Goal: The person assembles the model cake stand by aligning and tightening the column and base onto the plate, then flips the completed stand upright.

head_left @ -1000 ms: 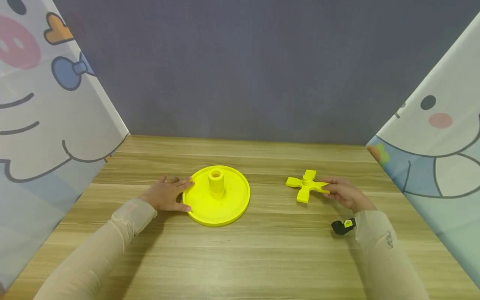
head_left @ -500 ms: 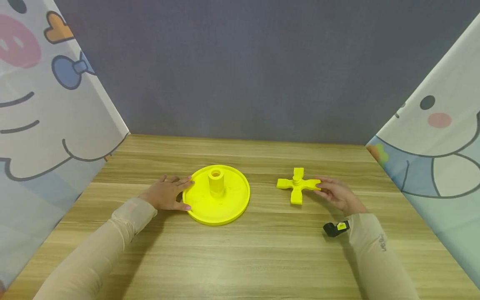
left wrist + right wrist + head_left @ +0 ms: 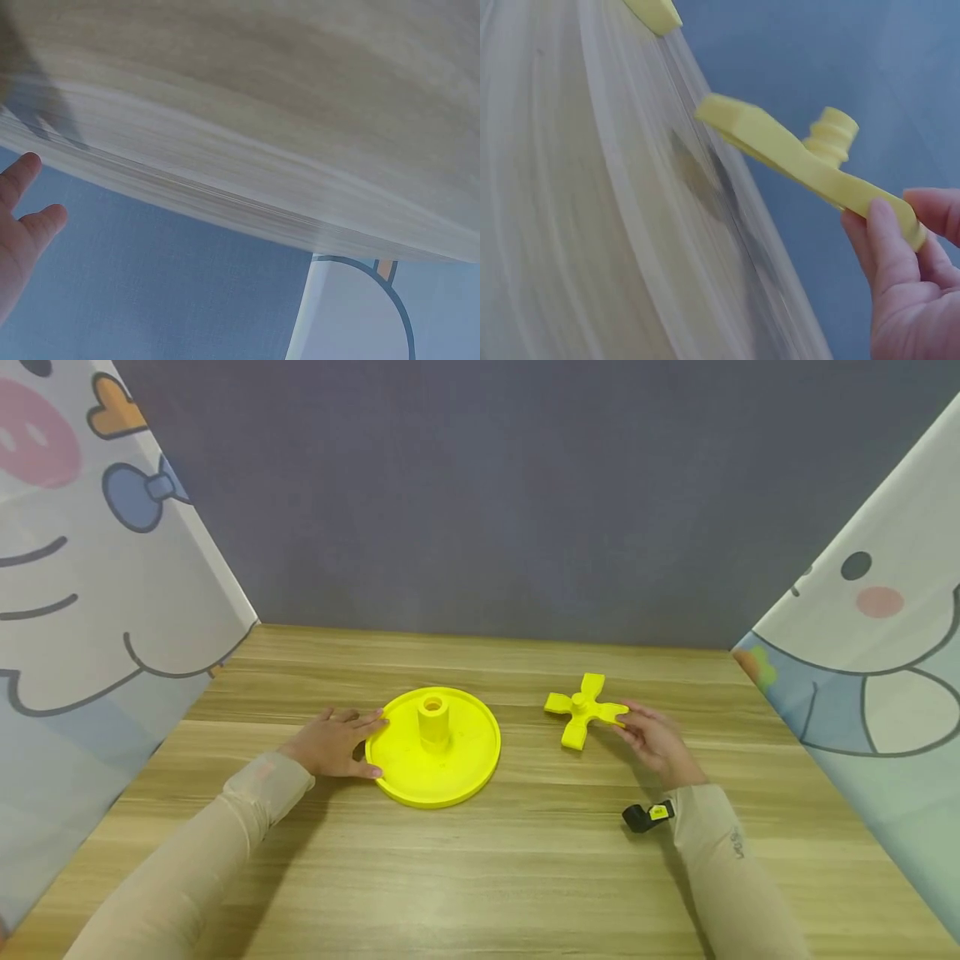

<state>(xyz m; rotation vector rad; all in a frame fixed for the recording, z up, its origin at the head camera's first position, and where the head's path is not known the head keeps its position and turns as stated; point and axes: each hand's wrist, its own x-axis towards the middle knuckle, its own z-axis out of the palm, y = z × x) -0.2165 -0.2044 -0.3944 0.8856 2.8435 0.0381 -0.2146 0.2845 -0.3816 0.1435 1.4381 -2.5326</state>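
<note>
In the head view, a round yellow tray-like base (image 3: 472, 768) with a raised rim lies on the table. A hollow upright tube (image 3: 433, 727) stands at its middle. My left hand (image 3: 330, 745) rests at the base's left rim, fingers spread, with fingertips and thumb tip on the edge; only some fingers (image 3: 45, 219) show in the left wrist view. To the right, my right hand (image 3: 658, 743) pinches one arm of a yellow cross-shaped piece (image 3: 588, 706). A short threaded stud (image 3: 834, 135) sticks up from its centre. The right wrist view shows the piece held above the table.
The wood-grain table (image 3: 480, 877) runs back to a dark grey wall (image 3: 480, 502). Cartoon-printed panels (image 3: 862, 693) stand at both sides. A black wrist camera mount (image 3: 641, 817) hangs by the right sleeve.
My right hand has moved left toward the round base, carrying the cross-shaped piece, which has turned and risen a little. The left hand and the base have stayed in place.
</note>
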